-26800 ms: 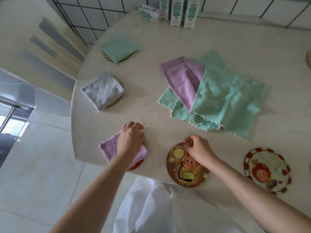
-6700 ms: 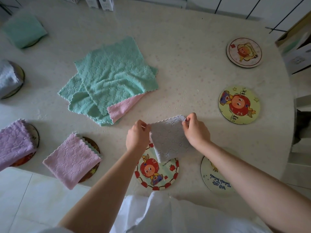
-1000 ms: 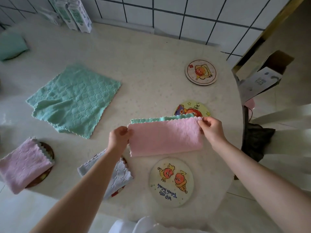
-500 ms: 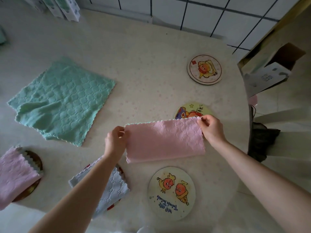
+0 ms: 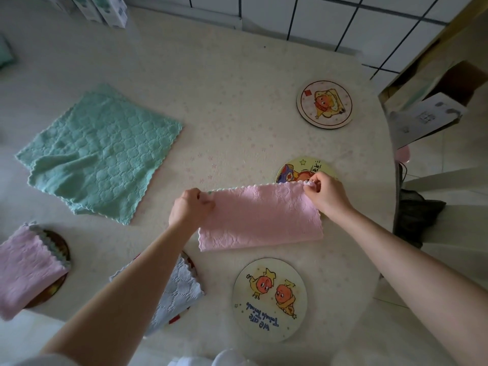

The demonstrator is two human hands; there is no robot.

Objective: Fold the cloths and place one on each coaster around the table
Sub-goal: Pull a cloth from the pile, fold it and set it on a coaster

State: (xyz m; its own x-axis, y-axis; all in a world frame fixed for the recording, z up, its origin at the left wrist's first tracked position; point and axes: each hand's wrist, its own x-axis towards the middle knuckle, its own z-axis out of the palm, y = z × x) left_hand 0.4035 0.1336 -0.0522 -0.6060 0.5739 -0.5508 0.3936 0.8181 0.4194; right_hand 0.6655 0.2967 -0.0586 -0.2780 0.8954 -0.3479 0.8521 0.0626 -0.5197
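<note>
Nearest, a round near coaster point(image 5: 269, 299) lies bare on the pale surface point(image 5: 237, 75); it shows two orange cartoon figures and blue handwriting that reads "we are", upside down from this side, with a second line too small to make out. Left of it a folded grey cloth point(image 5: 179, 294) covers a red-rimmed coaster point(image 5: 173, 319), and further left a folded lilac cloth point(image 5: 26, 270) sits on a dark coaster point(image 5: 62, 249).

Just beyond, the pink cloth point(image 5: 260, 217) is folded in half into a strip, its fold towards the person. The left hand point(image 5: 191, 207) grips its far left corner with curled fingers, and the right hand point(image 5: 326, 194) pinches its far right corner.

Behind the strip a yellow coaster point(image 5: 303, 169) shows in part, with a star and a few characters I cannot read. To the left a green cloth point(image 5: 97, 154) lies spread and rumpled. Farther off, a far coaster point(image 5: 324, 104) bears a small red stamp.

That makes five coasters in view: three bare, two covered. White-and-green cartons point(image 5: 111, 9) stand at the tiled wall, their print blurred.
</note>
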